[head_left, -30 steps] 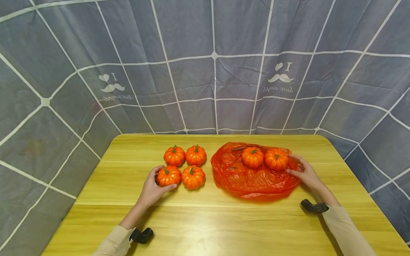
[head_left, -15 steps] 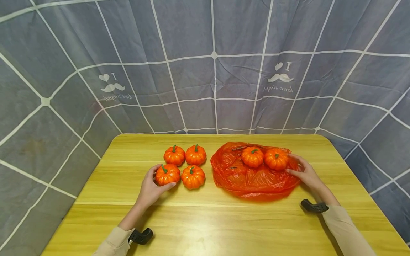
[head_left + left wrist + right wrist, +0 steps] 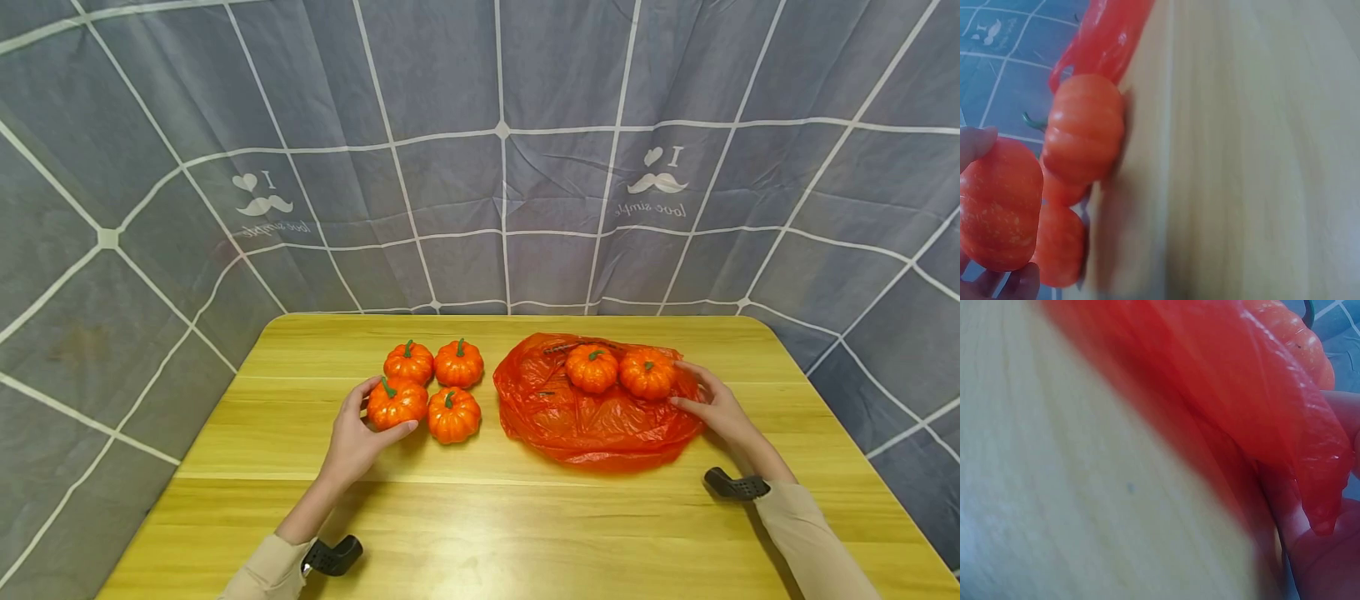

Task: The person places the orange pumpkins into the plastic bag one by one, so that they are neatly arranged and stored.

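My left hand [image 3: 356, 437] grips a small orange pumpkin [image 3: 397, 404] with a green stem, fingers round its far side and thumb at its front. In the left wrist view this pumpkin [image 3: 999, 203] is held apart from the others. Three more pumpkins stand close by: one to its right [image 3: 453, 415] and a pair behind [image 3: 408, 363]. On the right, my right hand [image 3: 723, 408] holds the edge of a crumpled red plastic bag [image 3: 600, 437] between thumb and fingers. Two pumpkins [image 3: 647, 372] sit at the bag, the right one beside my fingers. The right wrist view shows bag film [image 3: 1319, 469] hanging over that hand.
Everything rests on a wooden table [image 3: 480, 517]. A grey curtain [image 3: 435, 192] with white lines hangs behind and along the sides. Black wrist cameras [image 3: 333, 556] sit at both sleeves.
My left hand first shifts slightly left with its pumpkin, then raises it a little and moves it slightly right. My right hand and the bag stay where they were.
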Action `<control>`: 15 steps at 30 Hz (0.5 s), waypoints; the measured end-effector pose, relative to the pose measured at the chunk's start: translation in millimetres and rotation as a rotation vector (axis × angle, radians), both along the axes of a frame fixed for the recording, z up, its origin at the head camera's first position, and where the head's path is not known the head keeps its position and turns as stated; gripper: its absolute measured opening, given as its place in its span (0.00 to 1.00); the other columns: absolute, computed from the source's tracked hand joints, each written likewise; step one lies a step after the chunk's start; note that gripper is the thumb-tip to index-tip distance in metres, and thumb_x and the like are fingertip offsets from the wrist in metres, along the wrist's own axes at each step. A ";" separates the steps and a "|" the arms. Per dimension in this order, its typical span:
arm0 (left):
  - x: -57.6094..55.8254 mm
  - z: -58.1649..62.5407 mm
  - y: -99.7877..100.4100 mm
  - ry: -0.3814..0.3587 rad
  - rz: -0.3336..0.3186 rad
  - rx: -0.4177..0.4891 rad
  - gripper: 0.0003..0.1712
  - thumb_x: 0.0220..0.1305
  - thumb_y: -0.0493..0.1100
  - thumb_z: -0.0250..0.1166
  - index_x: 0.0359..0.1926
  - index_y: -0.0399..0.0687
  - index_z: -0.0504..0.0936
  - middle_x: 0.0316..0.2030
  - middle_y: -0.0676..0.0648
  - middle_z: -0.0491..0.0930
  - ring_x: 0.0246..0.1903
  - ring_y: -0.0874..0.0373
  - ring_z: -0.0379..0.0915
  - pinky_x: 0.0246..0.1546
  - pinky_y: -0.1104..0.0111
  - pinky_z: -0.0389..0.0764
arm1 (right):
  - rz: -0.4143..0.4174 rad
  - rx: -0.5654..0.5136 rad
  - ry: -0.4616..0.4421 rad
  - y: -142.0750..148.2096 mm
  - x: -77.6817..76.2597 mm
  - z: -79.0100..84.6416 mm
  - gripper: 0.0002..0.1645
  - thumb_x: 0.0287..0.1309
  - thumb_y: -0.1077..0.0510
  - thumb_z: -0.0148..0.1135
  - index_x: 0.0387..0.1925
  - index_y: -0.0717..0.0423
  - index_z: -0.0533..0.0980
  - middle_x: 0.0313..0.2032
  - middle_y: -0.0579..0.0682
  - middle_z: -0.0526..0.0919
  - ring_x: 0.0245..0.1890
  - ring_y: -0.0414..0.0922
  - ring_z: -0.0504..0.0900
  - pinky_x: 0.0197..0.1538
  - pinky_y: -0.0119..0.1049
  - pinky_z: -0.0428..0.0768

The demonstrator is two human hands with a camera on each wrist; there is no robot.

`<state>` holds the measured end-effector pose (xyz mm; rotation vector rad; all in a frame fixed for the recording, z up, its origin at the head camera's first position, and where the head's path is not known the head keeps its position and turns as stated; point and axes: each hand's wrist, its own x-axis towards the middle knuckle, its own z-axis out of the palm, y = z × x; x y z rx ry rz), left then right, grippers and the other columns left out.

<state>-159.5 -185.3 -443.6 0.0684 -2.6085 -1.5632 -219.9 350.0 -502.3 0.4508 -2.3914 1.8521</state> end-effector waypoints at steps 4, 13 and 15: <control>1.1 6.3 6.2 0.007 -0.003 0.013 0.52 0.46 0.46 0.78 0.68 0.43 0.59 0.62 0.40 0.65 0.59 0.48 0.62 0.59 0.54 0.70 | -0.005 0.017 0.004 -0.4 0.4 0.3 0.34 0.57 0.72 0.59 0.66 0.65 0.62 0.53 0.23 0.69 0.50 0.20 0.72 0.46 0.15 0.74; 1.3 18.8 22.1 0.033 -0.032 0.036 0.51 0.44 0.45 0.79 0.67 0.45 0.62 0.63 0.42 0.65 0.61 0.48 0.63 0.59 0.54 0.71 | -0.001 -0.003 -0.013 -0.4 0.5 1.2 0.33 0.58 0.72 0.59 0.65 0.59 0.65 0.56 0.30 0.70 0.50 0.20 0.72 0.45 0.16 0.75; 1.5 21.6 25.8 0.038 -0.041 0.034 0.51 0.44 0.45 0.79 0.67 0.46 0.62 0.64 0.42 0.64 0.61 0.48 0.64 0.59 0.54 0.72 | -0.005 0.002 -0.012 -0.5 0.9 1.3 0.33 0.58 0.71 0.60 0.65 0.56 0.66 0.57 0.33 0.70 0.51 0.20 0.71 0.46 0.16 0.75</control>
